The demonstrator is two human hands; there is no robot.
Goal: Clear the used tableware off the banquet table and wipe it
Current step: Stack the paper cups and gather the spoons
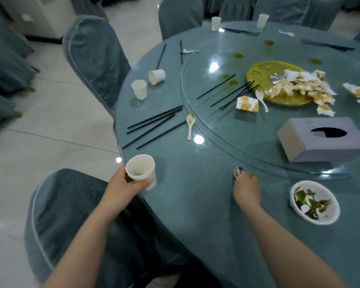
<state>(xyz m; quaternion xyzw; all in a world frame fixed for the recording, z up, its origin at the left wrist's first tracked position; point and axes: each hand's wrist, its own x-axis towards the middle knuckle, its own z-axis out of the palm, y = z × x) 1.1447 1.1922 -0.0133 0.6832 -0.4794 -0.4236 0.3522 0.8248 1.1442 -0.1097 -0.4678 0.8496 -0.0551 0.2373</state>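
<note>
1. A round banquet table (pixel 195 204) with a blue-green top fills the right side of the head view, with a glass turntable (pixel 247 129) set on its middle.
2. The left hand (pixel 123 183) grips a white paper cup (pixel 141 169) at the near left edge of the table, thumb curled across the cup's front and fingers wrapped behind it.
3. The right hand (pixel 246 189) rests on the table nearer the middle, its fingers curled round a white spoon (pixel 238 172) whose dark-stained bowl pokes out above the hand.
4. To the right of that hand sits a white bowl (pixel 314 202) holding green leafy scraps.
5. A grey tissue box (pixel 322 140) stands on the turntable, beyond the bowl.
6. Further back on the turntable lies a yellow plate (pixel 264 77) covered in stained, crumpled napkins (pixel 303 86).
7. Black chopsticks (pixel 154 125) lie scattered at the left of the table, with a second white spoon (pixel 190 126) just beside them.
8. Behind these stand an upright paper cup (pixel 139 89) and, near it, a tipped-over cup (pixel 156 76).
9. Two more cups (pixel 216 23) stand at the far edge.
10. Chairs in blue-green covers (pixel 92 59) ring the table on a pale tiled floor (pixel 50 132).
</note>
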